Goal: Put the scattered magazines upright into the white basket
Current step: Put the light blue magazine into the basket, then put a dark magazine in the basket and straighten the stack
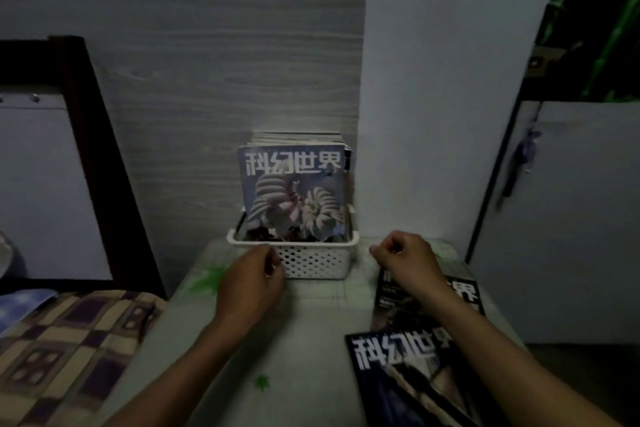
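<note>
A white perforated basket [313,262] stands at the far edge of a small table, against the wall. Several magazines stand upright in it; the front one [294,194] has white characters over a striped picture. My left hand [256,277] hovers just left of the basket's front wall, fingers curled, holding nothing. My right hand [405,260] is to the right of the basket, loosely curled and empty, above a dark magazine [460,298] lying flat. A second dark magazine [408,381] lies flat nearer me, partly under my right forearm.
The table [304,329] wears a pale cloth with green leaf prints. A bed with a checked cover [69,333] and dark headboard [86,135] is on the left. A white cabinet door [571,218] stands close on the right.
</note>
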Demonstrator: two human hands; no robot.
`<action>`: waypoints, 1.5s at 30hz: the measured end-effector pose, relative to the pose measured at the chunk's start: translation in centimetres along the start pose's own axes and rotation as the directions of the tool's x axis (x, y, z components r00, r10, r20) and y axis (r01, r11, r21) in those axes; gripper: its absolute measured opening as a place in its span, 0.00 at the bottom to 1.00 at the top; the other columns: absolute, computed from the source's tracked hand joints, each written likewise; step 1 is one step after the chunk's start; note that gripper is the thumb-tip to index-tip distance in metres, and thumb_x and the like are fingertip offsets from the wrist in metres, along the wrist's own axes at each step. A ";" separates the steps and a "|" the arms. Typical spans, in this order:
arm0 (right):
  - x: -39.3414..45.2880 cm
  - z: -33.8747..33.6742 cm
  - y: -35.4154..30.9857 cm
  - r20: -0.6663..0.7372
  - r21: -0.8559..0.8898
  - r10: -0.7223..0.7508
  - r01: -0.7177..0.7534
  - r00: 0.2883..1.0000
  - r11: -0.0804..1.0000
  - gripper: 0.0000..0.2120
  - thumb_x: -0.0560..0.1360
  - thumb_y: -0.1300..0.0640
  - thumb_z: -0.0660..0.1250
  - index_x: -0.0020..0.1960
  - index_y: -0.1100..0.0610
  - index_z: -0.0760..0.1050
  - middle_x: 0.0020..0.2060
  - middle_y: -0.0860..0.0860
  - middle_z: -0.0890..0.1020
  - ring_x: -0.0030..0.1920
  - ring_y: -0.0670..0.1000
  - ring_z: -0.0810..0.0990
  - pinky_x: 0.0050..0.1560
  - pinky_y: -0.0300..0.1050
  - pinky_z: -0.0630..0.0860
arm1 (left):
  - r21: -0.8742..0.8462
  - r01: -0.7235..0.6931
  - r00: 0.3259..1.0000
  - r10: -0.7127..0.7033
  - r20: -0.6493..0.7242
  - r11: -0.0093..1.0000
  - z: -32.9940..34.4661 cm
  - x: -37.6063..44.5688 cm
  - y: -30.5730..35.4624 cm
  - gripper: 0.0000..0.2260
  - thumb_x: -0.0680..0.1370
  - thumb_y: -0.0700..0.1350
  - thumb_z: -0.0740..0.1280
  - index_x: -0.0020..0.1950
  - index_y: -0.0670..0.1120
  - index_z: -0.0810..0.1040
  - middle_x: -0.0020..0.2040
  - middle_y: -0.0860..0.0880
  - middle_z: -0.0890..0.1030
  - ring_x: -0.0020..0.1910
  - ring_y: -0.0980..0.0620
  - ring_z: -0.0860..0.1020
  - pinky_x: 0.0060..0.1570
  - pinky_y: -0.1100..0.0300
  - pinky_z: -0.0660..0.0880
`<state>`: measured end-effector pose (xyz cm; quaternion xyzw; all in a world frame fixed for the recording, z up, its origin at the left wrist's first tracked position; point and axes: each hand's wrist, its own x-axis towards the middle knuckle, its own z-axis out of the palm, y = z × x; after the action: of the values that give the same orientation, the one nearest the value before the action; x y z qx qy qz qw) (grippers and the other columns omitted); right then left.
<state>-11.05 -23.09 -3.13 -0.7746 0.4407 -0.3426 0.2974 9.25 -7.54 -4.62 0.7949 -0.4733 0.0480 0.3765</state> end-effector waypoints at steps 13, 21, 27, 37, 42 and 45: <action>-13.1 -8.9 7.2 0.381 -0.574 0.387 -0.113 0.840 0.811 0.52 0.64 0.26 0.65 0.78 0.44 0.46 0.71 0.49 0.73 0.63 0.53 0.76 0.60 0.46 0.74 | -0.328 0.561 0.724 -0.260 0.639 0.760 3.5 -12.0 8.0 0.06 0.74 0.44 0.71 0.46 0.41 0.83 0.43 0.44 0.86 0.43 0.47 0.83 0.47 0.52 0.79; -16.4 -8.1 5.4 0.335 -0.331 0.369 -0.258 0.867 0.908 0.51 0.65 0.35 0.73 0.77 0.45 0.47 0.67 0.48 0.76 0.58 0.50 0.79 0.55 0.43 0.75 | -0.540 0.686 0.704 -0.256 0.663 0.488 3.6 -15.0 9.7 0.17 0.75 0.30 0.64 0.54 0.50 0.81 0.43 0.48 0.87 0.41 0.47 0.85 0.34 0.60 0.80; -14.1 -8.1 3.5 0.237 0.217 0.214 -0.267 0.947 0.939 0.30 0.70 0.52 0.76 0.65 0.47 0.64 0.51 0.48 0.83 0.46 0.50 0.84 0.46 0.48 0.80 | -0.797 0.464 0.886 -0.207 0.416 0.387 0.9 -12.4 7.7 0.16 0.77 0.33 0.67 0.57 0.52 0.80 0.47 0.50 0.87 0.44 0.48 0.85 0.36 0.59 0.80; -0.1 -3.3 -9.0 -0.005 0.645 -0.118 0.094 0.993 0.759 0.12 0.79 0.64 0.63 0.50 0.47 0.79 0.45 0.41 0.85 0.44 0.40 0.84 0.44 0.35 0.80 | -0.730 -0.038 0.998 -0.011 -0.062 0.682 -7.4 4.4 6.4 0.15 0.80 0.36 0.63 0.62 0.52 0.75 0.55 0.56 0.82 0.52 0.60 0.80 0.54 0.62 0.77; 6.8 0.3 -11.1 -0.082 0.672 -0.177 0.185 0.981 0.716 0.14 0.80 0.65 0.63 0.51 0.46 0.77 0.44 0.39 0.84 0.42 0.37 0.83 0.42 0.31 0.78 | -0.508 -0.127 0.987 0.055 -0.154 0.852 -8.1 11.6 4.1 0.15 0.81 0.37 0.61 0.67 0.47 0.73 0.58 0.50 0.78 0.55 0.50 0.77 0.58 0.51 0.76; 8.3 2.6 -9.3 -0.054 0.645 -0.168 0.163 0.984 0.746 0.14 0.80 0.64 0.63 0.50 0.45 0.77 0.47 0.41 0.83 0.45 0.41 0.82 0.47 0.36 0.80 | -0.500 -0.083 0.993 0.030 -0.115 0.862 -5.9 12.7 1.7 0.14 0.80 0.37 0.63 0.65 0.46 0.75 0.57 0.47 0.80 0.50 0.52 0.77 0.52 0.55 0.77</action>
<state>-1.44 -26.02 4.70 -0.6613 0.2241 -0.4957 0.5164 16.50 -13.32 6.06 0.6512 -0.4725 -0.0255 0.5934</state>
